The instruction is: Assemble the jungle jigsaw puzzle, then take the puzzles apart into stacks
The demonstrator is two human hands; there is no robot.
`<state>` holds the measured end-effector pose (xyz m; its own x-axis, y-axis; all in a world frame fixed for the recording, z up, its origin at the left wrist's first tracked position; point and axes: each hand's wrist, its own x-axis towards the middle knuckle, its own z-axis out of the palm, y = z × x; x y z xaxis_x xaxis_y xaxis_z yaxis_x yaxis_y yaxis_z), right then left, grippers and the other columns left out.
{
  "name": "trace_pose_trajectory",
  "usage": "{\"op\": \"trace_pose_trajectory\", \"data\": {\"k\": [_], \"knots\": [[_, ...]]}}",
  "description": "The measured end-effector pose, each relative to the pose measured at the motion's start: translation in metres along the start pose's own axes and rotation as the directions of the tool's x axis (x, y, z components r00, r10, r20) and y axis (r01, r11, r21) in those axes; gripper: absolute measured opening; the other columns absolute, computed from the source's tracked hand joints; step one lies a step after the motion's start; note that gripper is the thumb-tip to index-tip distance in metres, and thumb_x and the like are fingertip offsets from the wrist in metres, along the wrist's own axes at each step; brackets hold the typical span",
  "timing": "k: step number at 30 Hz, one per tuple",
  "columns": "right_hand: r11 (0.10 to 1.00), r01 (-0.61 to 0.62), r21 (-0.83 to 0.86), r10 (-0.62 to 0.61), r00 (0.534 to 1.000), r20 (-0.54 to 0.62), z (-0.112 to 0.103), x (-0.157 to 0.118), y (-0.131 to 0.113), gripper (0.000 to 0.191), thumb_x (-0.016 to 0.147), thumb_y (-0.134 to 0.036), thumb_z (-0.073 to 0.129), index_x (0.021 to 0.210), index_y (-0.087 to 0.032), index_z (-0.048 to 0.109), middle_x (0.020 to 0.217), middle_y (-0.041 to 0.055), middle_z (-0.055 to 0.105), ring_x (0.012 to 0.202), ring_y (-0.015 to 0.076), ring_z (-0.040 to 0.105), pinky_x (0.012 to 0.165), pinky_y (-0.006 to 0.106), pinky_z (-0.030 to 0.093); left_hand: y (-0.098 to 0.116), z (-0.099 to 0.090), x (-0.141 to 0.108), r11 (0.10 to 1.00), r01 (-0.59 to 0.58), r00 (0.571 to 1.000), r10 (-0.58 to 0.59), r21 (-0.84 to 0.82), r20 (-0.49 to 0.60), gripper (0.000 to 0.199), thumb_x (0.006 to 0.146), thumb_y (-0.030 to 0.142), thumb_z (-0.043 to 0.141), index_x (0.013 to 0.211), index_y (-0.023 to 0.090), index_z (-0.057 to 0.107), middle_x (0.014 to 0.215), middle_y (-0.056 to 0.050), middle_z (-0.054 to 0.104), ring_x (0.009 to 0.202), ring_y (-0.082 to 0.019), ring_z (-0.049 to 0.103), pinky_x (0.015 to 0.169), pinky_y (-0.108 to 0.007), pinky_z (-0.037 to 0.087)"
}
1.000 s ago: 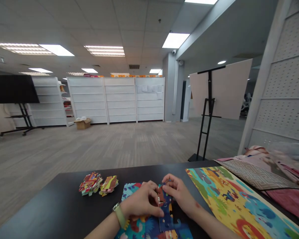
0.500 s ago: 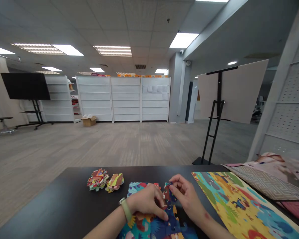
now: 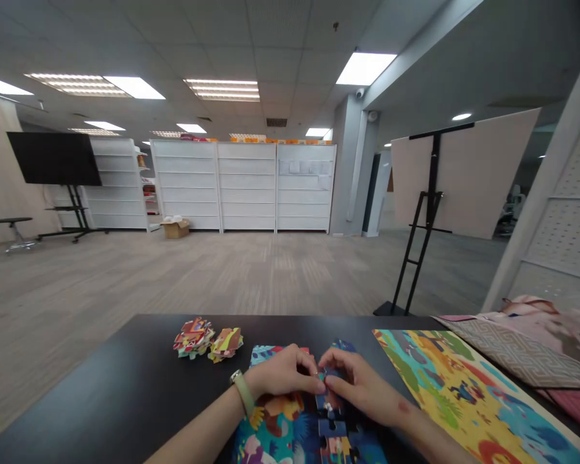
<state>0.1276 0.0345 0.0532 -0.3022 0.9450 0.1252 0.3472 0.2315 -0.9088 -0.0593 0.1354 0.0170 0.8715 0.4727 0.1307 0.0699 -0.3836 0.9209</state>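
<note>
Now that the left hand (image 3: pixel 281 377) and right hand (image 3: pixel 362 386) have closed in together, a jigsaw piece (image 3: pixel 322 380) is pinched between their fingertips (image 3: pixel 314 386), over the partly assembled puzzle (image 3: pixel 331 428) on the black tabletop (image 3: pixel 101 399).

Left hand (image 3: pixel 283 375) and right hand (image 3: pixel 362 386) bare, no gloves, no rings visible. Forearms bare, no sleeves in view. Left wrist wears wristband (image 3: pixel 242 393): pale sage green strap, matte, fairly wide, small pale buckle or case edge near top. Right forearm (image 3: pixel 430 426) shows small reddish mark (image 3: pixel 404 406) near wrist.
</note>
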Motion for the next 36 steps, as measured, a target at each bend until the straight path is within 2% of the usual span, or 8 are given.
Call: {"op": "trace_pose_trajectory", "data": {"k": [4,11,16,20,24,30,33,36], "knots": [[0.99,0.031,0.14,-0.006,0.984,-0.177,-0.007,0.007,0.013,0.041,0.085,-0.056,0.067,0.101,-0.018,0.064,0.067,-0.0001,0.066,0.059,0.0159,0.061,0.06,0.028,0.048,0.008,0.002,-0.003,0.999,0.027,1.0,-0.026,-0.036,0.004,0.063,0.072,0.077,0.07,0.084,0.015,0.073,0.072,0.0,0.065,0.068,-0.016,0.061,0.067,-0.026,0.048],[0.999,0.012,0.037,0.011,0.824,-0.566,-0.053,0.022,0.057,0.063,0.082,-0.072,0.061,0.113,-0.017,0.06,0.084,0.0052,0.071,0.078,0.021,0.066,0.076,0.035,0.052,0.022,0.007,-0.007,0.982,0.0,1.0,0.004,0.189,-0.023,0.054,0.056,0.068,0.087,0.083,0.023,0.075,0.074,0.001,0.065,0.09,-0.024,0.06,0.088,-0.034,0.043],[0.985,-0.09,-0.147,-0.001,0.85,-0.527,-0.057,0.023,0.074,0.052,0.083,-0.062,0.062,0.106,-0.015,0.069,0.089,0.0092,0.074,0.085,0.0257,0.067,0.083,0.041,0.052,0.035,0.012,-0.007,0.838,-0.2,0.98,0.17,0.508,0.104,0.055,0.054,0.076,0.084,0.073,0.026,0.071,0.072,0.0,0.065,0.092,-0.027,0.059,0.094,-0.04,0.039],[0.932,-0.143,-0.334,-0.039,0.876,-0.481,-0.049,0.024,0.075,0.039,0.079,-0.048,0.068,0.1,-0.016,0.075,0.112,0.0138,0.072,0.11,0.0317,0.062,0.103,0.047,0.041,0.036,0.023,-0.008,0.693,-0.218,0.974,0.112,0.687,0.196,0.054,0.042,0.065,0.094,0.068,0.025,0.068,0.073,-0.002,0.062,0.085,-0.029,0.058,0.089,-0.043,0.042],[0.887,-0.142,-0.439,-0.056,0.911,-0.408,-0.044,0.022,0.069,0.034,0.085,-0.043,0.06,0.103,-0.018,0.075,0.108,0.0115,0.074,0.106,0.0306,0.062,0.099,0.045,0.042,0.034,0.028,-0.009,0.64,-0.166,0.979,0.017,0.75,0.202,0.05,0.043,0.056,0.097,0.069,0.024,0.07,0.083,-0.004,0.061,0.088,-0.031,0.059,0.079,-0.039,0.047],[0.87,-0.105,-0.482,-0.088,0.928,-0.361,-0.038,0.012,0.049,0.035,0.09,-0.046,0.053,0.104,-0.019,0.072,0.104,0.0119,0.072,0.1,0.0301,0.063,0.094,0.045,0.045,0.046,0.008,-0.005,0.945,-0.005,0.971,-0.074,0.328,0.228,0.043,0.063,0.054,0.088,0.074,0.02,0.066,0.07,0.003,0.06,0.069,-0.016,0.057,0.063,-0.025,0.042],[0.897,-0.014,-0.441,-0.141,0.938,-0.317,-0.028,0.005,0.03,0.042,0.095,-0.05,0.045,0.115,-0.021,0.067,0.117,0.0106,0.068,0.111,0.0275,0.061,0.1,0.041,0.044,0.043,-0.003,0.002,0.995,0.079,0.997,-0.079,0.057,0.0,0.043,0.068,0.052,0.084,0.078,0.018,0.06,0.067,0.004,0.061,0.061,-0.012,0.056,0.059,-0.022,0.042],[0.95,0.071,-0.305,-0.154,0.954,-0.258,-0.014,0.004,0.017,0.042,0.095,-0.051,0.048,0.119,-0.02,0.063,0.098,0.0057,0.069,0.091,0.0219,0.064,0.084,0.033,0.05,0.034,-0.006,0.009,0.995,0.073,0.978,-0.059,0.061,-0.198,0.036,0.081,0.049,0.072,0.084,0.018,0.054,0.076,0.001,0.064,0.07,-0.014,0.061,0.065,-0.023,0.045]]}}
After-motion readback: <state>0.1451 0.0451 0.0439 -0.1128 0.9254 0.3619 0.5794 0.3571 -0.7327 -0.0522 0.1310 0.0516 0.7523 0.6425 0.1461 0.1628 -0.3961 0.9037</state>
